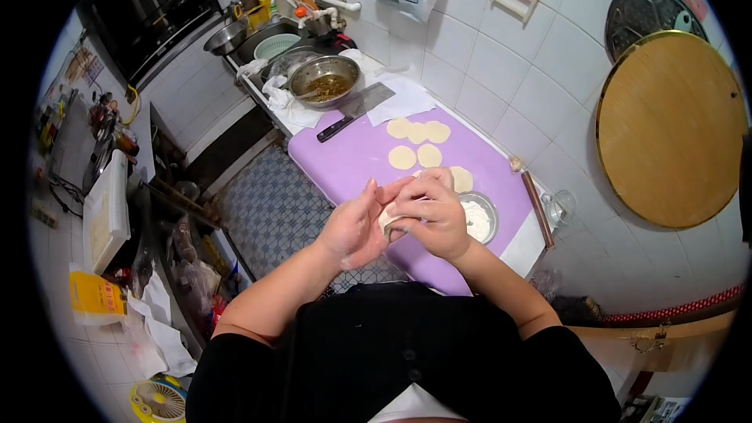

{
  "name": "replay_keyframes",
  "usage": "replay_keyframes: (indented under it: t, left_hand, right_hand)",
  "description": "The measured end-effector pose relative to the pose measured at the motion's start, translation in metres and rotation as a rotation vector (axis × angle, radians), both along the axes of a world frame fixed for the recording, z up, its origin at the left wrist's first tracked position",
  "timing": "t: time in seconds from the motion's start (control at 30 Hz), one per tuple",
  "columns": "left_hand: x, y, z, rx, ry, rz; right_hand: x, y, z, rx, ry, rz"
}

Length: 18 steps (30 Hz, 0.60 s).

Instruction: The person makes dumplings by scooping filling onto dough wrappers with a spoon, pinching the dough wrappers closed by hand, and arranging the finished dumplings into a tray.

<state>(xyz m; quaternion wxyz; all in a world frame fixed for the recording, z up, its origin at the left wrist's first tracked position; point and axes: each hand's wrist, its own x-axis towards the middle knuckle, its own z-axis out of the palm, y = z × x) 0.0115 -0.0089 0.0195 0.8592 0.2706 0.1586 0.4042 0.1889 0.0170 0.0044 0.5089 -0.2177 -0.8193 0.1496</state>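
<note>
A folded dumpling (387, 219) of pale dough sits between my two hands over the near edge of the purple mat (329, 168). My left hand (354, 225), palm turned up and cupped, supports it from the left. From above, my right hand (435, 215) closes on its edge with bent fingers, which hide part of the dough. Just beyond my hands lie several round dough wrappers (402, 157), some overlapping; another wrapper (462, 179) shows behind my right hand. Beside that hand stands a metal bowl of white flour (478, 219).
A steel bowl of brownish filling (325, 81) stands at the mat's far end, near a cleaver (356, 112) and white cloths (403, 98). A rolling pin (538, 210) lies along the right edge. A round wooden board (670, 129) hangs on the tiled wall.
</note>
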Motion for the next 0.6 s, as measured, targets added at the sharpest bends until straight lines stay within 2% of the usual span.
replay_keyframes:
  t: [0.07, 0.1, 0.2, 0.27, 0.37, 0.6]
  left_hand:
    - [-0.005, -0.003, 0.010, -0.001, 0.080, 0.011]
    - [-0.008, -0.004, 0.012, -0.004, 0.120, 0.016]
    - [-0.015, -0.004, -0.002, 0.014, -0.070, -0.004]
    - [-0.004, -0.014, 0.002, -0.068, -0.052, 0.126]
    - [0.000, -0.017, -0.005, -0.090, -0.021, 0.192]
    - [-0.007, -0.015, -0.014, -0.143, -0.038, 0.175]
  right_hand:
    - [-0.009, -0.008, 0.012, -0.020, -0.044, 0.007]
    - [-0.013, -0.009, 0.009, -0.019, 0.015, 0.002]
    - [-0.024, -0.012, -0.002, -0.030, 0.171, -0.030]
    - [-0.034, -0.014, -0.006, -0.056, 0.246, -0.060]
    - [-0.036, -0.013, -0.003, -0.034, 0.054, -0.032]
    - [-0.041, -0.006, 0.000, 0.021, -0.006, 0.074]
